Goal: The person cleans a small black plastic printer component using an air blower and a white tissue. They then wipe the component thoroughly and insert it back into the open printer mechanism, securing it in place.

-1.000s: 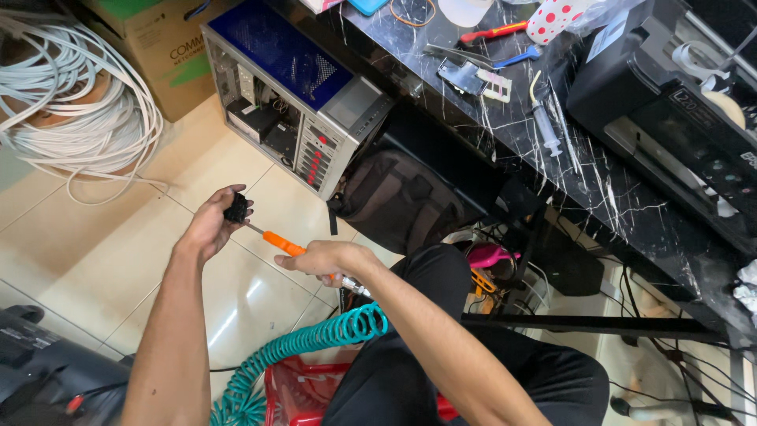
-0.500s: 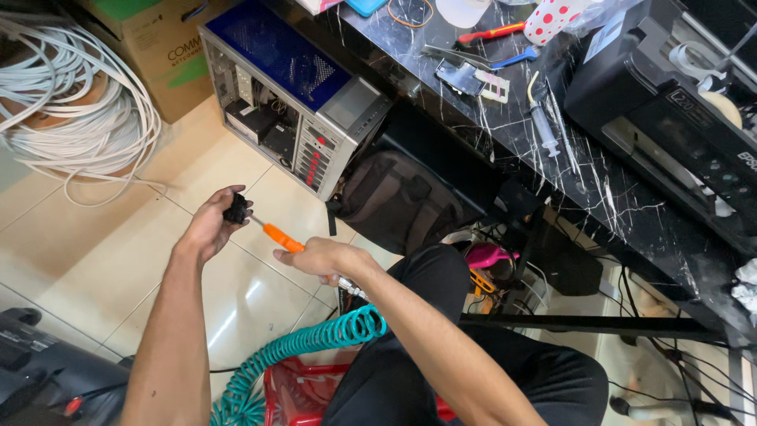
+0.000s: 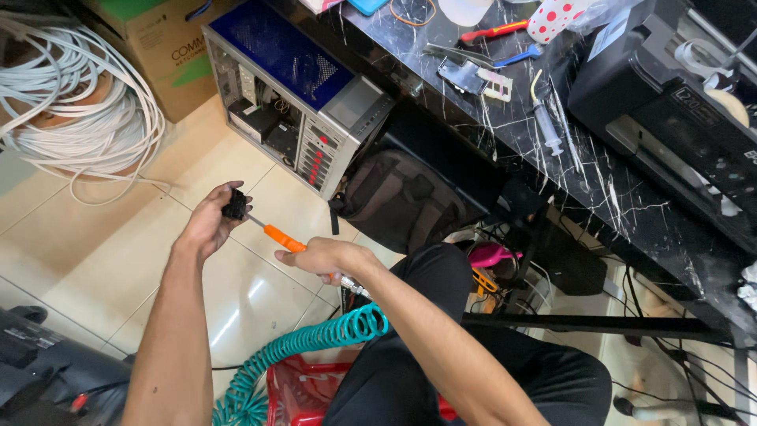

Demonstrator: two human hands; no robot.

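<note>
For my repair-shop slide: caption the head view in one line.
Left hand holds a small black part while the right hand drives an orange-handled screwdriver into it.

My one camera sits on my head and looks steeply down past my arms to the floor [image 3: 71, 260]. It is close to my left hand [image 3: 209, 225] and right hand [image 3: 319, 256], with the table [image 3: 631, 197] just right of them.

Glossy tiled floor [image 3: 95, 260]; veined polished tabletop [image 3: 607, 197]; coiled plastic hose [image 3: 315, 339].
</note>
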